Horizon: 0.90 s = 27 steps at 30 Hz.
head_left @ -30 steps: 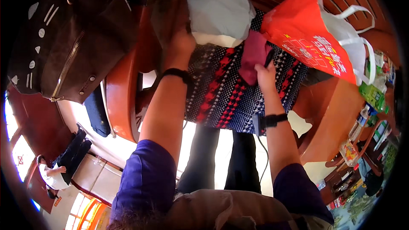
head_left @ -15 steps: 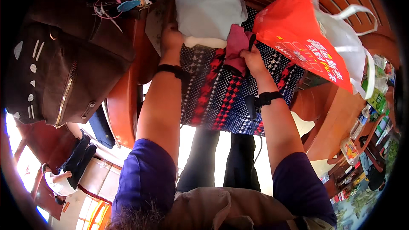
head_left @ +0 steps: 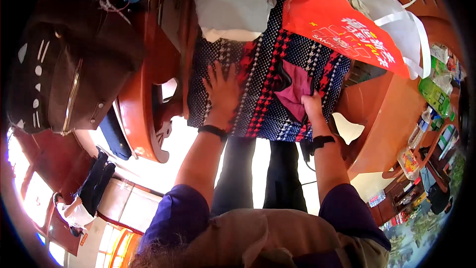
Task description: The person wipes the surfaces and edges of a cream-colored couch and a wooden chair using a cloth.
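My left hand (head_left: 222, 91) lies with its fingers spread on the patterned cloth (head_left: 255, 79), which is black and white with red bands and covers the wooden seat. It holds nothing. Over on the right, my right hand (head_left: 312, 105) grips the edge of a maroon-pink fabric piece (head_left: 296, 89) with dark edging. That fabric rests partly on the cloth; I cannot tell what kind of item it is. Beyond my left hand sits a folded pale grey-white cloth (head_left: 233, 5), its near edge cream-coloured.
A red paper bag (head_left: 337, 25) with white handles stands at the far right of the seat. On the left, a dark brown bag (head_left: 74, 69) with a zip rests by the wooden armrest (head_left: 131, 119). Bottles (head_left: 420, 129) and packages fill the right side. Another person (head_left: 74, 213) appears at lower left.
My left hand has left the folded pale cloth and now lies nearer me on the patterned cover. My right hand has brought the maroon-pink fabric nearer and to the right.
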Each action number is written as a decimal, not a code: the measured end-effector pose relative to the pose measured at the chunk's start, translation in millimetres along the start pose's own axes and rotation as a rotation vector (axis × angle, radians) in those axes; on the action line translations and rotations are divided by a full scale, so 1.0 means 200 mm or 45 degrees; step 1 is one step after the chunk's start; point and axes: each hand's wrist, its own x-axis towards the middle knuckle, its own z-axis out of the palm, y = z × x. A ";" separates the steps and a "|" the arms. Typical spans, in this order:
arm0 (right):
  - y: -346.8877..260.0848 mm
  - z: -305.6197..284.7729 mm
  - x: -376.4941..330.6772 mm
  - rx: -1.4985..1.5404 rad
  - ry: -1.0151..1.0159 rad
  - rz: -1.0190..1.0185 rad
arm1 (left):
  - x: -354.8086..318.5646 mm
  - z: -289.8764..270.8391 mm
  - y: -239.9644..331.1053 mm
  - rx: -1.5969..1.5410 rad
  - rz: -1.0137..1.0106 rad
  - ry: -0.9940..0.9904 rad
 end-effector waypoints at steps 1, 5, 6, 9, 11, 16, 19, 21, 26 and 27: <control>0.00 -0.02 0.03 -0.067 -0.089 0.073 | 0.01 -0.02 0.00 0.006 -0.011 -0.054; 0.06 -0.05 -0.04 -0.076 0.094 -0.009 | -0.11 0.01 -0.04 0.014 -0.033 -0.086; 0.06 -0.06 -0.05 -0.077 0.096 -0.019 | -0.12 0.00 -0.06 0.010 -0.033 -0.077; -0.03 -0.03 -0.05 -0.478 0.153 -0.142 | -0.08 -0.13 -0.02 0.027 -0.052 -0.178; -0.14 -0.05 -0.14 -0.129 -0.013 -0.190 | -0.09 -0.12 0.00 -0.151 -0.206 -0.139; -0.67 -0.12 -0.62 0.223 -0.431 -0.236 | -0.27 -0.42 0.16 -0.811 0.146 -0.204; -0.92 -0.28 -0.94 0.293 -0.822 -0.349 | -0.49 -0.79 0.37 -1.617 -0.097 -0.444; -1.05 -0.38 -1.13 0.261 -0.943 -0.476 | -0.57 -0.86 0.42 -1.767 0.020 -0.280; -1.32 -0.67 -1.46 0.055 -0.798 -0.725 | -0.83 -1.42 0.55 -2.327 0.243 -0.451; -1.37 -0.71 -1.51 -0.015 -0.753 -0.774 | -0.87 -1.51 0.57 -2.304 0.343 -0.483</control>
